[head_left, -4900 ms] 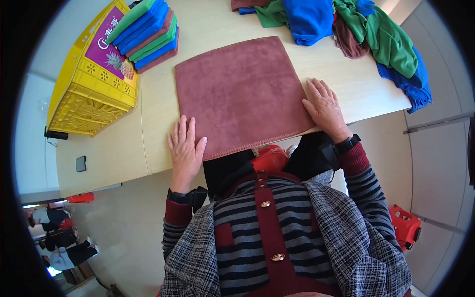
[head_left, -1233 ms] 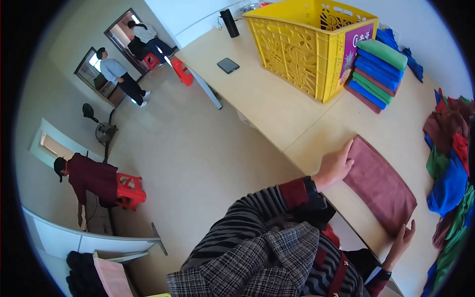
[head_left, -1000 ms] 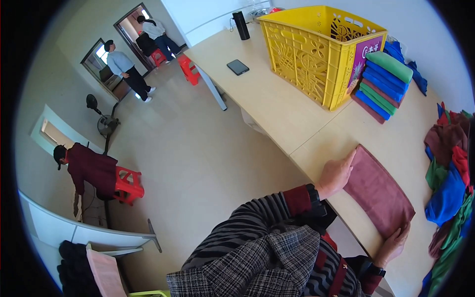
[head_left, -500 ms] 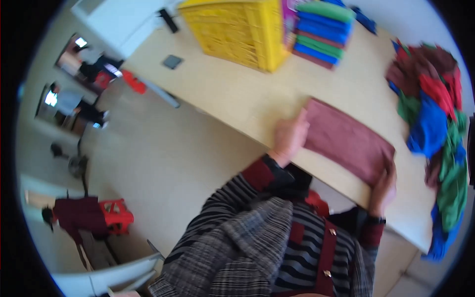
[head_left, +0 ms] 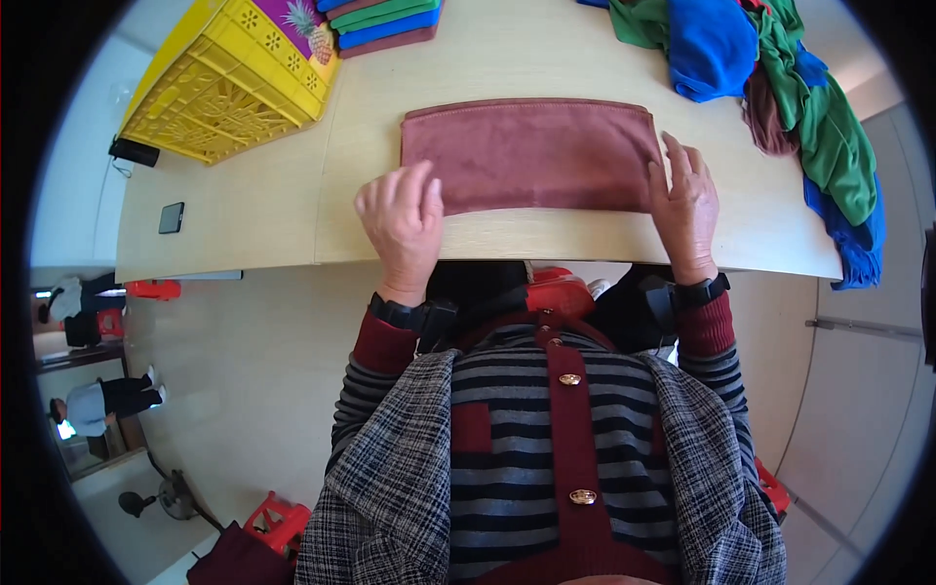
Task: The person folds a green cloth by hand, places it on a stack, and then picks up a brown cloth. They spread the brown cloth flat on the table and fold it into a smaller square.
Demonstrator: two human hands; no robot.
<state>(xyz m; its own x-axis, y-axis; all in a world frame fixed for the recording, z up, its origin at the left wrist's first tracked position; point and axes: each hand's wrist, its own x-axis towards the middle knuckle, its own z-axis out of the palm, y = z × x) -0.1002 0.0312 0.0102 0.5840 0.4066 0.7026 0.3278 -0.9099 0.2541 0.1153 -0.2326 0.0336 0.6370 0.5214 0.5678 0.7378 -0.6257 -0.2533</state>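
The reddish-brown cloth (head_left: 531, 156) lies folded in a long band on the table (head_left: 575, 237), near its near edge and between the two hands; the left hand (head_left: 401, 226) is at the near left corner of the cloth, its fingers loosely bent, and I cannot tell if they pinch it; the right hand (head_left: 686, 207) is at the right edge, half opened, with thumb and fingers apart and nothing gripped; far left are a yellow crate (head_left: 234, 93) and a folded stack (head_left: 388, 27); far right lies a loose heap of coloured cloths (head_left: 715, 49).
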